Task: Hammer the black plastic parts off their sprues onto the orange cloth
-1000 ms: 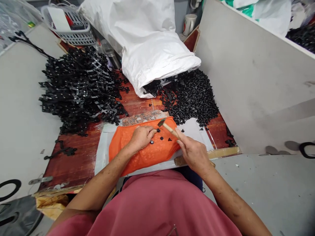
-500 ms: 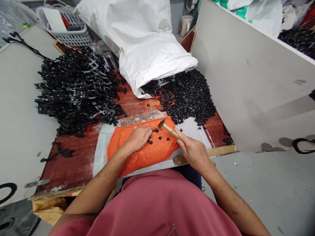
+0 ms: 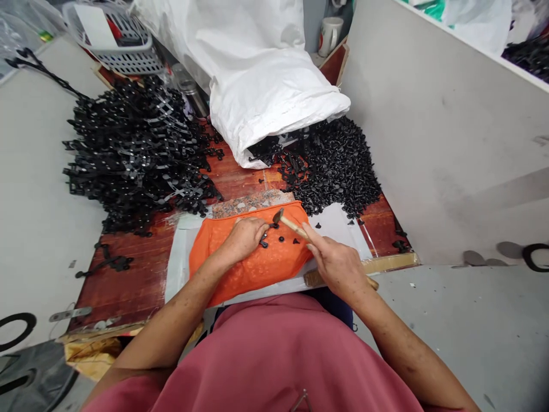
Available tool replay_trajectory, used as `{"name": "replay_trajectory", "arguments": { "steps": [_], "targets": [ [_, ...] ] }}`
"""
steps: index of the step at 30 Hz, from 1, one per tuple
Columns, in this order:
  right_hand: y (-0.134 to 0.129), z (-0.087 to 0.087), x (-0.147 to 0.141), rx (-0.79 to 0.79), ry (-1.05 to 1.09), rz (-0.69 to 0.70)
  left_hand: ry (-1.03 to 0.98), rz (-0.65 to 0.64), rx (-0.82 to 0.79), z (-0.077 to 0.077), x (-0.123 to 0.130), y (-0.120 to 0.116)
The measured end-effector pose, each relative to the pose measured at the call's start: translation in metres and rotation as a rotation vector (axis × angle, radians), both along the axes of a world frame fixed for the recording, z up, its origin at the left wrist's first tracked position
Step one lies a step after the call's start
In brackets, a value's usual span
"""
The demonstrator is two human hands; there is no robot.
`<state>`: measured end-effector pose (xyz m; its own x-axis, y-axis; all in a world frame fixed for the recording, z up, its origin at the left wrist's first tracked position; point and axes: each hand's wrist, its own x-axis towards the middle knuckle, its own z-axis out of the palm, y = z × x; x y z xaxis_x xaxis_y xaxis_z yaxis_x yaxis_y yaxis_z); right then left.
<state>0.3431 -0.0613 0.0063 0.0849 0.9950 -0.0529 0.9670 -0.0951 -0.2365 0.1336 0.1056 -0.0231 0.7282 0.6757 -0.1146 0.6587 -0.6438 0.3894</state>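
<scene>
My right hand [image 3: 338,263] is closed round the wooden handle of a small hammer [image 3: 294,226]. The hammer's dark head is over a black plastic part [image 3: 264,242] at the fingers of my left hand [image 3: 244,237]. Those fingers are closed on the part, and one end of it sticks out toward the hammer head. Whether the head touches it I cannot tell. Beneath both lies an orange cloth [image 3: 231,277] spread over the work surface. A small black round piece [image 3: 281,239] and a black pointed piece [image 3: 295,241] rest on the cloth beside the part.
A large heap of black linked parts [image 3: 137,154] covers the table's left side. From a white sack [image 3: 274,74], small black pieces [image 3: 338,166] spill at back right. A stone slab [image 3: 257,204] shows behind the cloth. Grey panels [image 3: 450,131] flank the table; a basket [image 3: 124,54] stands behind.
The hammer head has come slightly down and left, closer to the black part under my left fingers. The whole view has shifted a little.
</scene>
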Motion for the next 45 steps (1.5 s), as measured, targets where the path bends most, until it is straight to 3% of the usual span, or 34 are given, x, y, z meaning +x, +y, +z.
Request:
{"name": "replay_trajectory", "arguments": {
  "steps": [6, 12, 17, 20, 22, 25, 28, 30, 34, 37, 41, 45],
  "targets": [
    [0.001, -0.010, 0.002, -0.015, 0.146, -0.017, -0.055, 0.009, -0.041, 0.000, -0.001, 0.002],
    [0.015, -0.001, 0.007, 0.233, 0.727, -0.090, -0.329, 0.037, -0.170, 0.029, 0.002, -0.019],
    [0.029, 0.003, -0.009, 0.163, 1.164, -0.019, -0.508, 0.036, -0.250, 0.045, 0.013, -0.050],
    [0.029, 0.002, -0.021, 0.164, 1.289, -0.136, -0.639, 0.085, -0.162, 0.044, 0.013, -0.055],
    [0.026, 0.002, -0.025, 0.193, 1.333, -0.229, -0.740, 0.210, -0.099, 0.043, 0.010, -0.055],
    [0.021, 0.003, -0.029, 0.287, 1.375, -0.336, -0.842, 0.396, -0.303, 0.043, 0.005, -0.058],
    [0.016, 0.003, -0.034, 0.390, 1.385, -0.400, -0.858, 0.344, -0.658, 0.044, 0.004, -0.068],
    [0.014, 0.001, -0.039, 0.404, 1.381, -0.399, -0.864, 0.304, -0.743, 0.044, 0.007, -0.076],
    [0.009, -0.002, -0.050, 0.368, 1.333, -0.363, -0.840, 0.347, -0.649, 0.043, 0.014, -0.081],
    [0.003, 0.001, -0.049, 0.297, 1.280, -0.310, -0.665, 0.322, -0.465, 0.042, 0.008, -0.068],
    [-0.015, 0.002, -0.023, 0.231, 1.156, -0.238, -0.419, 0.275, -0.307, 0.041, -0.010, -0.045],
    [-0.043, -0.014, 0.010, 0.183, 0.910, -0.290, -0.284, 0.197, -0.259, 0.033, -0.018, -0.037]
  ]
}}
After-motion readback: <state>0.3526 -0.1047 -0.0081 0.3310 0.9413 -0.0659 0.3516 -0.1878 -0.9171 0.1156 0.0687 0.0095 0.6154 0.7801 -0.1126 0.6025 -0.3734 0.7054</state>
